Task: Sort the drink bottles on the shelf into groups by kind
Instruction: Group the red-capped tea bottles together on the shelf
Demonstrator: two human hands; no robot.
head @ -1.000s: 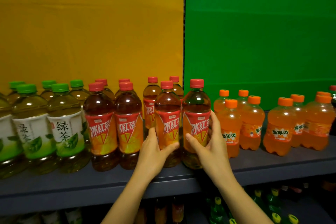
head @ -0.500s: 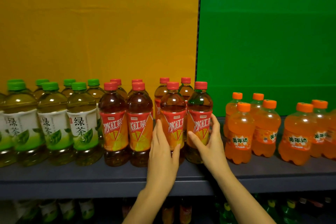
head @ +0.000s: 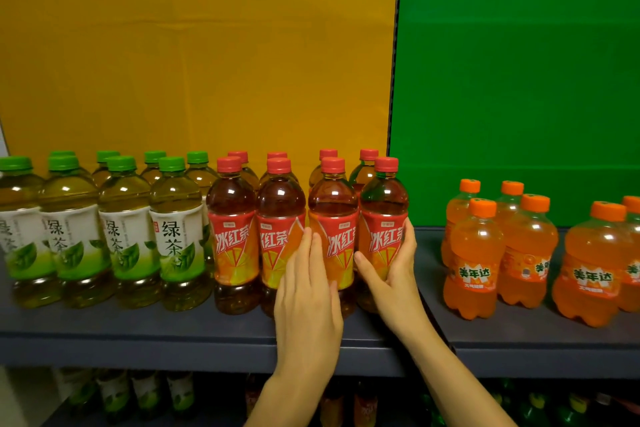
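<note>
1. Shelf [head: 138, 333], front edge: both forearms cross it; dim bottles [head: 145, 392] stand on the tier beneath the hands, kinds unclear.
2. Left hand [head: 308, 295]: fingers straight and together, laid flat against the third iced-tea bottle [head: 332, 204]; it grips nothing.
3. Right hand [head: 391, 274]: thumb and fingers curled round the end iced-tea bottle [head: 382, 201]; the bottle stands upright, just beside the third.
4. Left of the left hand: two more front iced-tea bottles [head: 232, 236], then green-tea bottles [head: 173, 229]; right of the right hand, well apart: orange-soda bottles [head: 474, 253].
5. Behind: yellow panel [head: 194, 45]; green panel [head: 519, 62].
</note>
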